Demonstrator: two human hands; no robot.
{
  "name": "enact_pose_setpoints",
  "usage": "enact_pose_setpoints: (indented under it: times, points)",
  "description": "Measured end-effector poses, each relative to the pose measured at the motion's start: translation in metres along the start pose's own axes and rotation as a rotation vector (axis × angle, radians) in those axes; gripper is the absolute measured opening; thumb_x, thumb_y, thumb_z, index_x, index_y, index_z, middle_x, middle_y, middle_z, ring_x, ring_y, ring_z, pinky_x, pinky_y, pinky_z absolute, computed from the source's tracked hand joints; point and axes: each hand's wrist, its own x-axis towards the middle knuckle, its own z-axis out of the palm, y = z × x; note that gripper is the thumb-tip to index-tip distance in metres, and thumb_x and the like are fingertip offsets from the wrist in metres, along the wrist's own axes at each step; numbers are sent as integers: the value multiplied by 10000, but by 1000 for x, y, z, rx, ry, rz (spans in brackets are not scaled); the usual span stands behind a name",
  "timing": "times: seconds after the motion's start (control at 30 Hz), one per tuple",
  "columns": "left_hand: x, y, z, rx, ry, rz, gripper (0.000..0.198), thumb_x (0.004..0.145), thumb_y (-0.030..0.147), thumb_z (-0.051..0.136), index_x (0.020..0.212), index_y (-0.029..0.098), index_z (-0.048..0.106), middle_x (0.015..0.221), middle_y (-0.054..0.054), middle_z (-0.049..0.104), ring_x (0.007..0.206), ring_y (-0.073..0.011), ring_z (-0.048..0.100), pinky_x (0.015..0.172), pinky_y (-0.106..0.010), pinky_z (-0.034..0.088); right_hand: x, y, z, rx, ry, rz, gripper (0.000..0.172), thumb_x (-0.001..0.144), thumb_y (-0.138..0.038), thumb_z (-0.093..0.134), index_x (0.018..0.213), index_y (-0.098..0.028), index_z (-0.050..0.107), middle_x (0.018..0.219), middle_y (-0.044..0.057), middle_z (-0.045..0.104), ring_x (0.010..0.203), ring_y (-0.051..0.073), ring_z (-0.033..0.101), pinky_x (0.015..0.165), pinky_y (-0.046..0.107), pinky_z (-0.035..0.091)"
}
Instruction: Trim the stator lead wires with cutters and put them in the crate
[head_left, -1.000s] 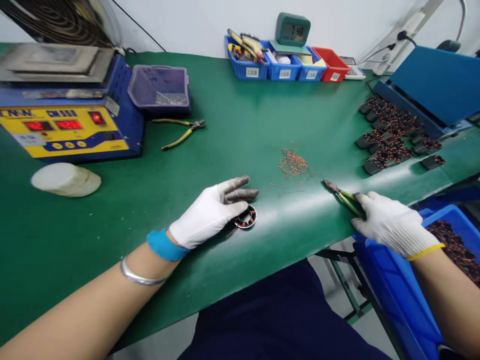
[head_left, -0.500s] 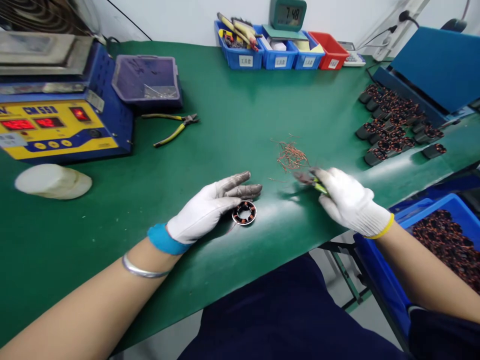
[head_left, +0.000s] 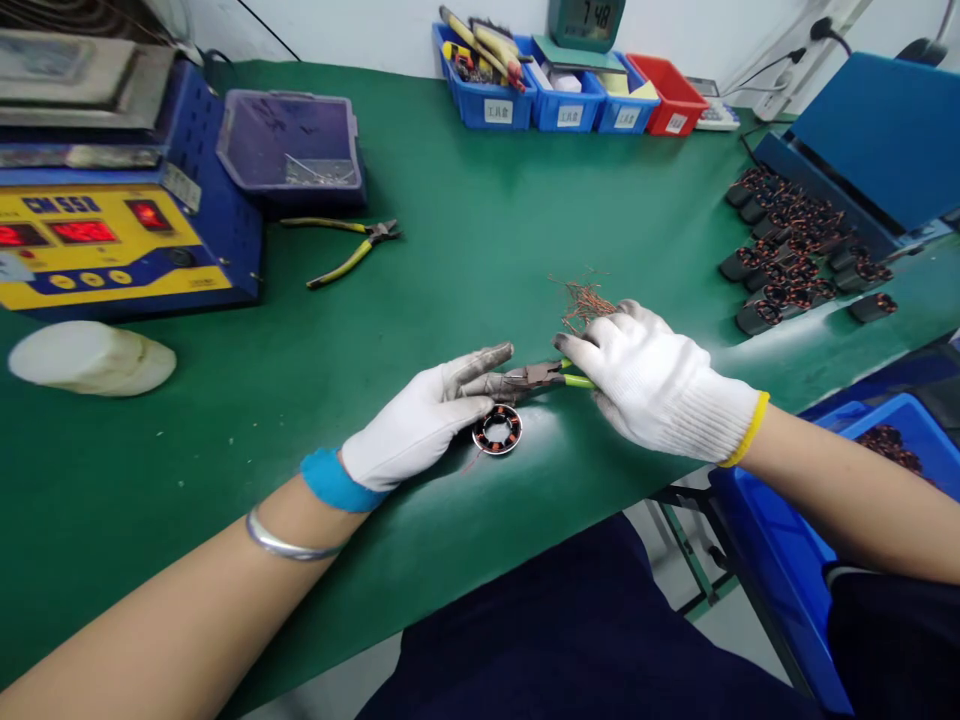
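Note:
A ring-shaped part with copper coils (head_left: 497, 430) lies near the front of the green table. Against its upper left rim rests the thumb of my left hand (head_left: 431, 410), gloved in white, its fingers stretched out above the ring. My right hand (head_left: 652, 385), in a white glove with a yellow cuff, is closed round green-handled cutters (head_left: 544, 377). The cutters' jaws point left and reach the fingertips of my left hand, just above the ring. Behind my right fingers lies a small heap of copper wire bits (head_left: 585, 300), partly covered by them.
Yellow-handled pliers (head_left: 352, 250) lie beside a purple bin (head_left: 292, 150). A blue and yellow device (head_left: 105, 240) and a white cylinder (head_left: 94, 357) are at left. Coiled parts (head_left: 795, 240) crowd the right; a blue crate (head_left: 772, 540) is below the edge.
My right hand has moved left with the cutters, bringing the jaws from beside the wire heap to my left fingertips. My left hand stays at the ring. The view has shifted slightly.

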Motion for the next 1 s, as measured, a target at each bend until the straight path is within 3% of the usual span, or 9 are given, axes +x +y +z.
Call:
enact_pose_setpoints:
  times: [0.17, 0.43, 0.63, 0.83, 1.0]
  points:
    - [-1, 1, 2, -7, 14, -8, 688, 822, 241, 660, 1433, 103, 374, 1348, -199, 575, 1276, -327, 526, 1104, -480, 379, 5, -3, -10, 13, -54, -3, 464, 846, -247, 453, 1299, -168, 514, 1022, 143, 562, 898, 277, 523, 789, 405, 376]
    - [-1, 1, 3, -19, 14, -12, 708, 809, 254, 676, 1435, 116, 375, 1336, -207, 582, 1239, -328, 560, 1085, -489, 401, 5, -2, -19, 16, -149, -14, 383, 917, -295, 353, 1247, -176, 507, 1006, 134, 559, 804, 255, 558, 581, 305, 288]
    - [0, 0, 0, 35, 10, 8, 737, 804, 293, 688, 1449, 127, 373, 1308, -190, 611, 1246, -334, 552, 1080, -502, 405, 11, 6, -20, 96, -260, 2, 364, 948, -331, 314, 1223, -199, 511, 1011, 118, 591, 753, 240, 587, 580, 304, 321]
    - [0, 0, 1, 23, 21, 17, 723, 801, 258, 685, 1437, 114, 375, 1302, -188, 615, 1241, -324, 559, 1068, -484, 428, 17, 15, -22, -1, -124, -52, 433, 926, -358, 380, 1289, -140, 472, 1094, 162, 561, 892, 295, 579, 723, 381, 384]
    - [1, 1, 3, 18, 42, 13, 731, 797, 229, 676, 1443, 94, 361, 1326, -193, 597, 1195, -316, 595, 1086, -489, 411, 27, 8, -30, -12, -151, -150, 450, 906, -313, 405, 1307, -125, 488, 1057, 158, 563, 936, 312, 563, 816, 451, 387]
